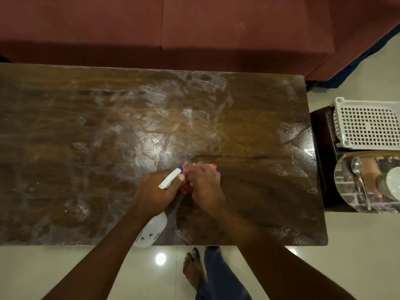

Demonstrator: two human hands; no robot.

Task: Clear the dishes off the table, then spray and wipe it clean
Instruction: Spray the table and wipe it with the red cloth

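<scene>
A dark red sofa (194,24) runs along the far side, its front close behind the far edge of the table (65,148). The table is a long brown wooden top that fills most of the view, streaked all over with pale wet smears, brightest near the middle. Glossy pale floor (65,271) lies on the near side and to the right.

Just right of the table stands a dark stand (320,169). On it, at the far end, sits a white perforated rack (368,128); nearer, a shiny steel plate (346,191) holds a spoon (358,174) and part of a white dish (394,180) cut off by the frame edge.

Both forearms reach in from the near edge over the table's near middle. The left hand (153,191) is wrapped around the neck of a white spray bottle (151,230), whose body hangs over the near table edge and whose nozzle (173,177) points far-right toward the other hand. The right hand (205,182), blurred, presses down on a red cloth (186,187) lying on the tabletop between the two hands; its fingers are spread over the cloth, and whether they clasp it I cannot tell.

A bare foot (192,269) and a blue trouser leg (218,276) show on the floor below the table's near edge.
</scene>
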